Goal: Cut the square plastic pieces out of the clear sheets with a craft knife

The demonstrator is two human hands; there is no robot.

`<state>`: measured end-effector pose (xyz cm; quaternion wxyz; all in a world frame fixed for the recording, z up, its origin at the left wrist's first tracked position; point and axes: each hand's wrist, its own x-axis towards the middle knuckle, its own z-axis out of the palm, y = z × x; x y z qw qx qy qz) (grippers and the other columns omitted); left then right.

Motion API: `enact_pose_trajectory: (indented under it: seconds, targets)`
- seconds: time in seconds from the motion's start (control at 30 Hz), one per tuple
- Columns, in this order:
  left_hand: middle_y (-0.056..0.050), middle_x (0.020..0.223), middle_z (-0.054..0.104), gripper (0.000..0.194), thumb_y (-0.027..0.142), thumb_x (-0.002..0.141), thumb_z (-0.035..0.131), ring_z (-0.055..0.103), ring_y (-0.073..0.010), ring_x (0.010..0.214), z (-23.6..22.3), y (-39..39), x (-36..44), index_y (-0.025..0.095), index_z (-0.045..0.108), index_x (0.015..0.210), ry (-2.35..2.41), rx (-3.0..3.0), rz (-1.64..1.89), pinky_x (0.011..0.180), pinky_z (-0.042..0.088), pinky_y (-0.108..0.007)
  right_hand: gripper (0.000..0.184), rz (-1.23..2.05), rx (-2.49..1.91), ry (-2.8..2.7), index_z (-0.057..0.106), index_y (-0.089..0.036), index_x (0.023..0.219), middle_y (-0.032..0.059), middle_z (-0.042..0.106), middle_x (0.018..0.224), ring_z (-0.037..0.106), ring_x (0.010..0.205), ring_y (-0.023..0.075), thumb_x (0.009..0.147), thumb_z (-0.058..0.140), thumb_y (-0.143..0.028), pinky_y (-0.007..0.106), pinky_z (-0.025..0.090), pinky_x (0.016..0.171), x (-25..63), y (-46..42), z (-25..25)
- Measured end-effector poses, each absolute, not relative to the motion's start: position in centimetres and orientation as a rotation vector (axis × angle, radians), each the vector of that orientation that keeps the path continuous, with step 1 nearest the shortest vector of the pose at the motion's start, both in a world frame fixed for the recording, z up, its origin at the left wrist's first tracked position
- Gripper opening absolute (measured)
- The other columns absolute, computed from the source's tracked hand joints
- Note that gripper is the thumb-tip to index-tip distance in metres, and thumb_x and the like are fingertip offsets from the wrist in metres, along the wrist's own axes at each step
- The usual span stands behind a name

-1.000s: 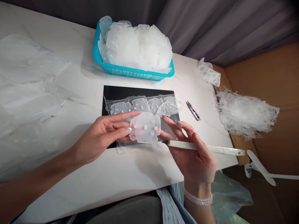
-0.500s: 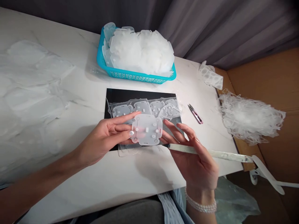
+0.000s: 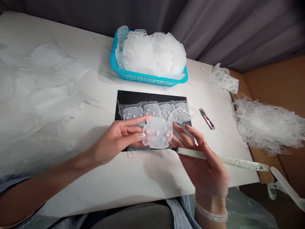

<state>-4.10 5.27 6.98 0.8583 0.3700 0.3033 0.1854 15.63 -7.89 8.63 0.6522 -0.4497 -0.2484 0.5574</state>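
Observation:
A thin translucent plastic piece (image 3: 157, 140) with small raised dots and slots is held upright above a black mat. My left hand (image 3: 119, 136) pinches its left edge, thumb in front and fingers behind. My right hand (image 3: 202, 165) is turned palm up on the other side, its fingertips at the right edge of the piece. Across that palm, under the thumb, lies a long pale stick-like tool (image 3: 238, 161); its working end is hard to make out. On the black mat (image 3: 133, 96) below, a clear moulded sheet (image 3: 152, 109) carries several similar pieces, partly hidden by my hands.
A blue basket (image 3: 152, 79) heaped with translucent pieces stands behind the mat. Thread snips (image 3: 207, 119) lie to the right. Beyond are tangled plastic offcuts (image 3: 269, 124) and a perforated plastic scrap (image 3: 225, 78). More translucent sheets (image 3: 43, 95) spread over the left.
The whole view has shifted, so most things appear farther right. Both hands keep nearly the same hold, and the plastic piece is tilted very slightly differently.

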Motion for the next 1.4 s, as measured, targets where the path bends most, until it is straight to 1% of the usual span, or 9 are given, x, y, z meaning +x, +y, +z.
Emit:
enact_pose_trajectory:
  seconds: [0.33,0.57,0.7,0.8,0.93,1.0,1.13,1.27,1.4]
  targets:
    - [-0.016,0.110,0.076,0.050,0.026,0.089,0.058,0.072,-0.0302,0.105,6.4,6.0,-3.9,0.015,0.059,0.138,0.600,0.565,0.377,0.084,0.061,-0.039,0.041,1.309,-1.017,-0.485,0.063,-0.027,0.128,0.0099,0.060,0.142,0.054,0.132,0.0327,0.101,0.034,-0.036,0.056,0.034,0.114,15.6,-7.6,8.5]
    - [-0.012,0.116,0.075,0.048,0.027,0.086,0.073,0.073,-0.0252,0.102,7.5,6.0,-4.3,0.019,0.063,0.132,0.783,0.772,0.373,0.088,0.059,-0.034,0.040,1.325,-1.038,-0.369,0.066,-0.029,0.125,0.0090,0.060,0.142,0.056,0.130,0.0357,0.098,0.042,-0.045,0.060,0.033,0.114,15.7,-7.6,7.8]
    - [-0.011,0.111,0.076,0.045,0.025,0.085,0.073,0.071,-0.0246,0.106,9.8,10.5,-4.5,0.019,0.063,0.129,0.924,0.858,0.620,0.091,0.059,-0.033,0.045,1.280,-1.095,-0.261,0.069,-0.028,0.121,0.0106,0.062,0.140,0.057,0.129,0.0373,0.096,0.043,-0.056,0.061,0.031,0.115,16.9,-7.0,7.2]
    - [-0.011,0.106,0.077,0.047,0.013,0.082,0.071,0.071,-0.0237,0.106,12.2,16.1,-2.6,0.014,0.062,0.129,0.920,0.995,0.942,0.097,0.057,-0.033,0.057,1.210,-1.161,-0.216,0.070,-0.023,0.118,0.0155,0.072,0.123,0.063,0.121,0.0383,0.093,0.041,-0.065,0.061,0.031,0.114,17.7,-6.6,7.2]
    - [-0.017,0.130,0.066,0.062,0.005,0.086,0.062,0.064,-0.0247,0.120,13.0,22.0,1.4,0.008,0.044,0.145,0.858,1.102,1.097,0.103,0.053,-0.036,0.070,1.037,-1.357,-0.278,0.064,-0.021,0.121,0.0123,0.079,0.083,0.074,0.095,0.0352,0.090,0.033,-0.075,0.060,0.036,0.108,18.2,-7.2,7.1]
    - [-0.020,0.143,0.055,0.071,0.005,0.087,0.062,0.056,-0.0265,0.130,12.4,22.4,2.5,0.008,0.033,0.152,0.969,1.159,1.078,0.106,0.050,-0.037,0.064,0.875,-1.520,-0.348,0.065,-0.022,0.110,0.0091,0.078,0.075,0.074,0.085,0.0321,0.092,0.031,-0.073,0.056,0.040,0.103,18.7,-7.8,6.9]
    - [-0.016,0.154,0.044,0.079,0.015,0.088,0.066,0.047,-0.0276,0.138,11.0,19.5,1.4,0.013,0.027,0.156,0.984,1.466,1.077,0.115,0.040,-0.040,0.044,0.497,-1.941,-0.597,0.055,-0.023,0.075,0.0092,0.076,0.087,0.070,0.082,0.0277,0.093,0.046,-0.061,0.043,0.047,0.083,21.1,-8.2,6.0]
    - [-0.006,0.142,0.059,0.064,0.028,0.086,0.068,0.055,-0.0290,0.130,10.0,16.1,-0.4,0.024,0.048,0.146,1.066,1.736,0.963,0.112,0.043,-0.044,0.036,0.290,-2.049,-1.037,0.035,-0.025,0.070,0.0058,0.072,0.085,0.064,0.079,0.0223,0.091,0.057,-0.046,0.034,0.044,0.072,23.5,-6.3,5.0]
    - [-0.010,0.139,0.061,0.050,0.037,0.090,0.056,0.064,-0.0311,0.117,8.2,14.8,-0.5,0.020,0.059,0.137,1.073,2.038,0.533,0.103,0.049,-0.044,0.040,0.363,-2.035,-1.266,0.030,-0.026,0.070,0.0016,0.067,0.076,0.059,0.071,0.0190,0.088,0.061,-0.044,0.031,0.041,0.066,22.7,-2.9,4.0]
